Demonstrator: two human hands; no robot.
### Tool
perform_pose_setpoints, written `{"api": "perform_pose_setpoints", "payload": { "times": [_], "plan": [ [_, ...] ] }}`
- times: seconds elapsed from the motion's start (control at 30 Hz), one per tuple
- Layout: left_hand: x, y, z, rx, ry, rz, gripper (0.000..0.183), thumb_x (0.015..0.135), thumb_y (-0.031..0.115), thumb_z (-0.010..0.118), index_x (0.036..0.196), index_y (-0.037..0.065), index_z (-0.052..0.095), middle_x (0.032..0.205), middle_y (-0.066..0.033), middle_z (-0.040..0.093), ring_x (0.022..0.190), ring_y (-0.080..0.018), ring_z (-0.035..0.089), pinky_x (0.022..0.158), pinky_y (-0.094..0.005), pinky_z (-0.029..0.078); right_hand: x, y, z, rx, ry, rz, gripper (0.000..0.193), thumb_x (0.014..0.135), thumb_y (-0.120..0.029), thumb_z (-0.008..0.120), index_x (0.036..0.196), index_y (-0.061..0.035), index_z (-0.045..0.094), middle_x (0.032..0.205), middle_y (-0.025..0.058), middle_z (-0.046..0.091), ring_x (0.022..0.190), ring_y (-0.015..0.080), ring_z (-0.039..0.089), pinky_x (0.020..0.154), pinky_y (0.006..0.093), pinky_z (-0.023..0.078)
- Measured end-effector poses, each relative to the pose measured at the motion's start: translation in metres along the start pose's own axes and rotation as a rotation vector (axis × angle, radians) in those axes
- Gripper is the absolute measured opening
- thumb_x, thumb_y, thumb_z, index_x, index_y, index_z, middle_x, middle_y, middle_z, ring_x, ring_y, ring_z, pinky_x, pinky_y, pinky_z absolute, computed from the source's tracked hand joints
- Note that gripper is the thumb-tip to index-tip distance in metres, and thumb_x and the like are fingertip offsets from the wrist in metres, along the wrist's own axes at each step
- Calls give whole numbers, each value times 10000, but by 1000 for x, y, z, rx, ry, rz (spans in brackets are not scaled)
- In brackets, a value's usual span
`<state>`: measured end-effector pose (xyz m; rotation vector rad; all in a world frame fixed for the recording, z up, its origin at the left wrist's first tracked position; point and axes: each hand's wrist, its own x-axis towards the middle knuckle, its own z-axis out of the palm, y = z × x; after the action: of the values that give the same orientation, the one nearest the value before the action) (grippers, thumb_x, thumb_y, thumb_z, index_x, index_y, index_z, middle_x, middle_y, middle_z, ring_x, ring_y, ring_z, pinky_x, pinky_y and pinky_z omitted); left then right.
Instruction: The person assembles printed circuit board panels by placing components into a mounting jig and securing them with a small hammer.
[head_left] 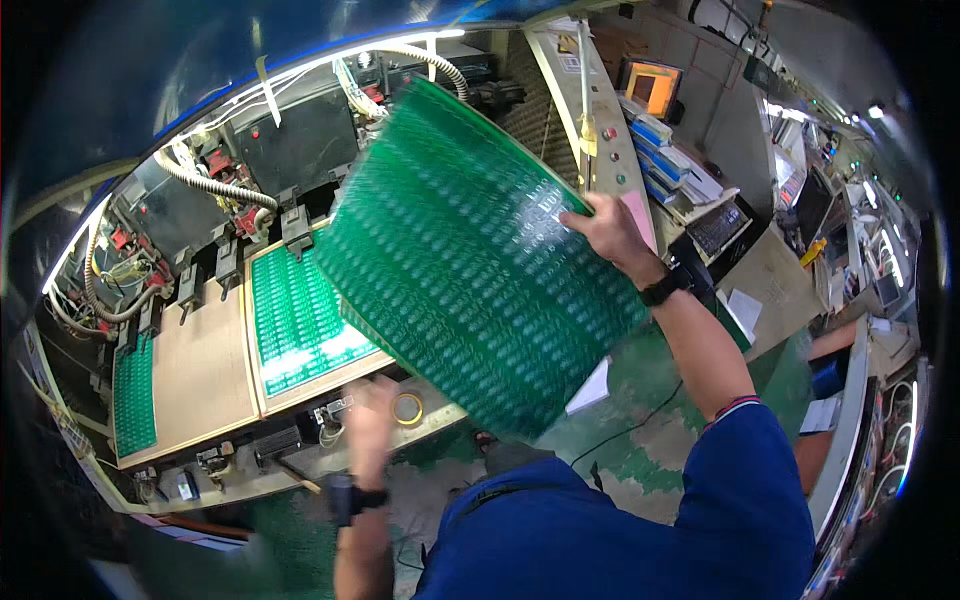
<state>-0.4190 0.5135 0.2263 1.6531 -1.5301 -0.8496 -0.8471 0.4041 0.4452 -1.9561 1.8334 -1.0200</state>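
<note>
From my head camera, my right hand (612,232) grips the far right edge of a stack of large green circuit panels (480,270), held tilted above the worktop (200,380). My left hand (372,408) is under the stack's near lower edge; whether it is clenched or loose I cannot tell. Another green panel (300,320) lies flat on the worktop's tan plate, left of the stack, and a roll of tape (407,408) sits at the near edge. Beyond are clamps, hoses and cluttered shelves; the floor (640,440) is worn green.
</note>
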Motion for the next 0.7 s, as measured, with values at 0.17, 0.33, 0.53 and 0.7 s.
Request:
{"api": "perform_pose_setpoints", "payload": {
  "times": [0.17,0.33,0.53,0.7],
  "plan": [
    [-48,28,90,-1085,-481,-752,347,1064,408,531,1232,104,522,857,-24,609,678,-119,561,566,-276,460,-15,176,50,-16,142,239,390,849,-306,779,1089,-5,715,907,159,749,875,242,722,749,396,526],
    [7,-32,148,-1108,-101,-639,138,1032,158,596,1088,122,475,780,26,484,553,-79,416,497,-232,377,-7,234,81,-124,70,357,371,855,-342,766,1004,-3,741,897,163,749,839,235,718,736,382,518],
    [136,-34,169,-1154,-44,-501,449,968,-49,543,1402,-8,435,1265,-137,657,1147,-209,622,1011,-355,504,11,338,156,223,52,701,289,910,-215,743,1026,49,720,839,64,703,765,152,613,706,337,477],
    [216,-44,184,-964,-203,-785,114,1007,102,617,984,5,672,959,-52,702,884,-122,627,835,-294,506,62,395,201,383,19,897,255,949,-240,730,929,11,691,795,9,619,752,105,534,699,308,434]
  ]
}}
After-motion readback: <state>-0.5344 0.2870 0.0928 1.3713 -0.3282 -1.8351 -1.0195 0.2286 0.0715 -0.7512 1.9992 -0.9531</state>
